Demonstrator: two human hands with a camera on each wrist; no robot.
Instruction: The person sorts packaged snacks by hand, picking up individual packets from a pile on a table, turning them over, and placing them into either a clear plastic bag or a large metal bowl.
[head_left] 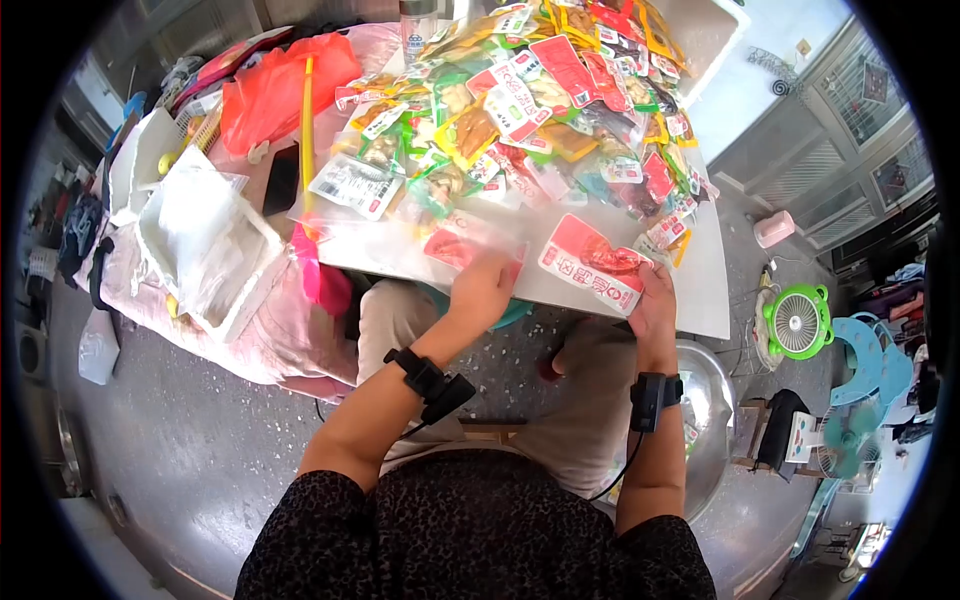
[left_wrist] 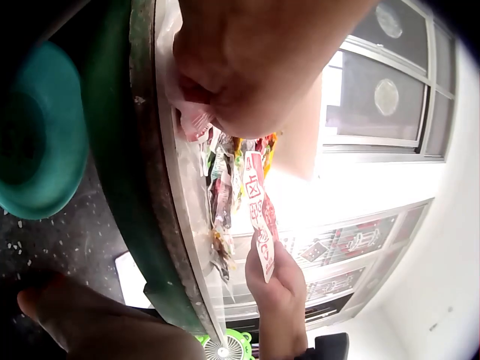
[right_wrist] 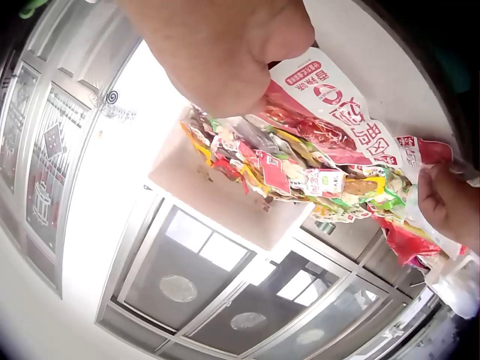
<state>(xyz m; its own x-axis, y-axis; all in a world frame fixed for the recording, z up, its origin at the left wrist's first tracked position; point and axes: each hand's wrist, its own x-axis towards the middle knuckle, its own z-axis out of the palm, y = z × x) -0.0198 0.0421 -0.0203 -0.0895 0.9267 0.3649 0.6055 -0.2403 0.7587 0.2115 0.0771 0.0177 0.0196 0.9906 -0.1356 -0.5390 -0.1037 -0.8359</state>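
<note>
My right hand point(head_left: 655, 300) grips a red-and-white snack packet point(head_left: 592, 262) by its lower right corner, with the printed face up. In the right wrist view, this packet point(right_wrist: 322, 112) stretches out from under the fingers, its see-through window showing reddish food. My left hand point(head_left: 482, 292) is at the table's near edge, its fingers curled on a second red packet point(head_left: 452, 246) inside clear plastic. In the left wrist view the fingers pinch a pinkish corner of that packet point(left_wrist: 195, 124); the fingertips are partly hidden. Beyond both hands lies a big pile of food packets point(head_left: 520, 110).
A white foam box point(head_left: 715, 50) stands behind the pile. At the left are a red plastic bag point(head_left: 285, 90), a yellow stick point(head_left: 307, 130), a dark phone point(head_left: 282, 180) and a foam tray point(head_left: 255, 285) with clear bags. A metal basin point(head_left: 715, 400) sits by my right arm.
</note>
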